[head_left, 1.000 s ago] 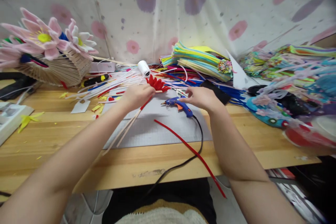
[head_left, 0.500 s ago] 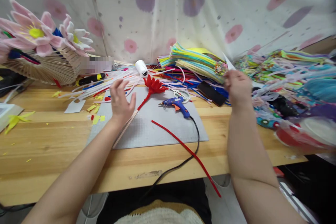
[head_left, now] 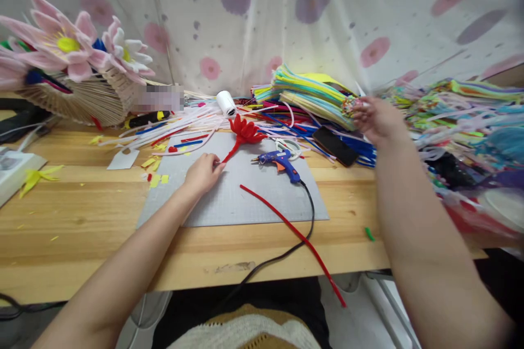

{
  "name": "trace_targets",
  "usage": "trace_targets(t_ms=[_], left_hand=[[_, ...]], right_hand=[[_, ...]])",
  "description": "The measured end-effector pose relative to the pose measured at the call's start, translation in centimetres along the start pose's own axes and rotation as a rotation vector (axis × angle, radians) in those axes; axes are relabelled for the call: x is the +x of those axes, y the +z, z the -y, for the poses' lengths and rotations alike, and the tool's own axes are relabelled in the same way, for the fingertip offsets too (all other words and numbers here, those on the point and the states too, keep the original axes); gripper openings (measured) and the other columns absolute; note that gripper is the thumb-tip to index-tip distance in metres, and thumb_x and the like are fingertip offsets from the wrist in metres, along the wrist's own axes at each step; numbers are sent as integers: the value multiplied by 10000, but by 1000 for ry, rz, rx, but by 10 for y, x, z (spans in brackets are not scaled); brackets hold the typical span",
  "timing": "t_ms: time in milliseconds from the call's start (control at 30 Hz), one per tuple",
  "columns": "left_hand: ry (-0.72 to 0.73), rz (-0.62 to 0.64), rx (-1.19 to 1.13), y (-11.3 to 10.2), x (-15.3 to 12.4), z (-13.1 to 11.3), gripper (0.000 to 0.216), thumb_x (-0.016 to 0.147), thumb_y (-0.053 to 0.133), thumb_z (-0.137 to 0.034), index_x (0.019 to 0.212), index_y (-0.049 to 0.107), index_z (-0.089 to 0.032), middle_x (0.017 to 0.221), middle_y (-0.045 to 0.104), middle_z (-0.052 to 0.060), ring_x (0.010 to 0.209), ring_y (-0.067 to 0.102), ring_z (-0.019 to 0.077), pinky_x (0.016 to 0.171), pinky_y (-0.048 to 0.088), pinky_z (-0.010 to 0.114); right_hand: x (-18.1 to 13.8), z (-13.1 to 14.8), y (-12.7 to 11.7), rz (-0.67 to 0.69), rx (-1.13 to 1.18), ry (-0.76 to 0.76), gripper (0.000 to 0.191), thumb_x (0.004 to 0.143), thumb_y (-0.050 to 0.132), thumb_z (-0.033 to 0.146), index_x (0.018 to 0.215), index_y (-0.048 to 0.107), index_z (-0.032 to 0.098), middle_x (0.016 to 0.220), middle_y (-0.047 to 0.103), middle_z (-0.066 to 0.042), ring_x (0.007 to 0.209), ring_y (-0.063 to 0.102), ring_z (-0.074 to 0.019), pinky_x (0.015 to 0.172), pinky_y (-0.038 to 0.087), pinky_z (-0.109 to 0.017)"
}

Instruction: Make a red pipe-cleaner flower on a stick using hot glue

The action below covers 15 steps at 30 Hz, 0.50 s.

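My left hand [head_left: 204,173] is closed around the lower stem of a red pipe-cleaner flower [head_left: 245,132], whose petals point away from me over the grey cutting mat [head_left: 229,202]. My right hand [head_left: 379,120] is reached out at the back right, fingers loosely apart beside the end of a bundle of pastel pipe cleaners [head_left: 315,101]. A small white paper tip [head_left: 360,89] shows just behind those fingers. On the mat lies a blue glue gun [head_left: 280,162], and a loose red pipe cleaner [head_left: 282,218] stretches from the mat past the table's front edge.
White-handled scissors [head_left: 290,147] and a black phone [head_left: 334,145] lie behind the glue gun. Its black cord [head_left: 282,255] runs off the front edge. A white spool [head_left: 226,102] stands among loose stems. Pink flowers [head_left: 67,46] occupy the left, and bagged materials [head_left: 483,191] the right.
My left hand has come down and closed on the flower's stem. My right hand has shifted right and its fingers have loosened; less of the white paper shows. A green scrap now shows near my right forearm.
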<state>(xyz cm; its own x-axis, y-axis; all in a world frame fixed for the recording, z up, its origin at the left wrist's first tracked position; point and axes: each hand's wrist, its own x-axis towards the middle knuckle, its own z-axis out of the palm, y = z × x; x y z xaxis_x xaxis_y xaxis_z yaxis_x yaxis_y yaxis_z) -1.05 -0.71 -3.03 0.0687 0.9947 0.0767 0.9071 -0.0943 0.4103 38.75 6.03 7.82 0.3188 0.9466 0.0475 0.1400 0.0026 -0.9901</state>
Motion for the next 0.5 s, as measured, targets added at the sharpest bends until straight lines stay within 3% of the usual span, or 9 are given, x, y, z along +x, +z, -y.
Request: trace_targets(t_ms=[133, 267, 400, 500], left_hand=[[-13, 39, 171, 2, 2, -14, 278, 795, 450, -380, 943, 546, -166, 996, 577, 111, 902, 564, 252, 712, 426, 347], [-66, 53, 224, 4, 8, -18, 241, 815, 404, -287, 940, 553, -145, 990, 595, 139, 897, 576, 278, 688, 421, 361], [-155, 65, 109, 3, 13, -16, 243, 807, 427, -298, 917, 569, -134, 916, 619, 152, 815, 585, 274, 634, 401, 347], [-166, 166, -259, 3, 10, -20, 193, 768, 508, -313, 771, 585, -137, 702, 603, 82, 630, 548, 188, 561, 370, 287]], right_hand=[[-45, -26, 66, 476, -437, 4, 259, 720, 578, 435, 812, 545, 195, 776, 590, -47, 615, 491, -105, 546, 394, -233], [-69, -43, 91, 705, -797, -134, 327, 693, 583, 488, 710, 553, 163, 643, 558, -16, 574, 462, -99, 518, 334, -222], [-99, -51, 113, 896, -829, -254, 334, 712, 553, 492, 721, 559, 158, 660, 564, -4, 592, 461, -95, 538, 318, -212], [-121, -58, 135, 1042, -781, -391, 272, 704, 582, 415, 792, 565, 159, 730, 585, -11, 630, 478, -96, 554, 318, -203]])
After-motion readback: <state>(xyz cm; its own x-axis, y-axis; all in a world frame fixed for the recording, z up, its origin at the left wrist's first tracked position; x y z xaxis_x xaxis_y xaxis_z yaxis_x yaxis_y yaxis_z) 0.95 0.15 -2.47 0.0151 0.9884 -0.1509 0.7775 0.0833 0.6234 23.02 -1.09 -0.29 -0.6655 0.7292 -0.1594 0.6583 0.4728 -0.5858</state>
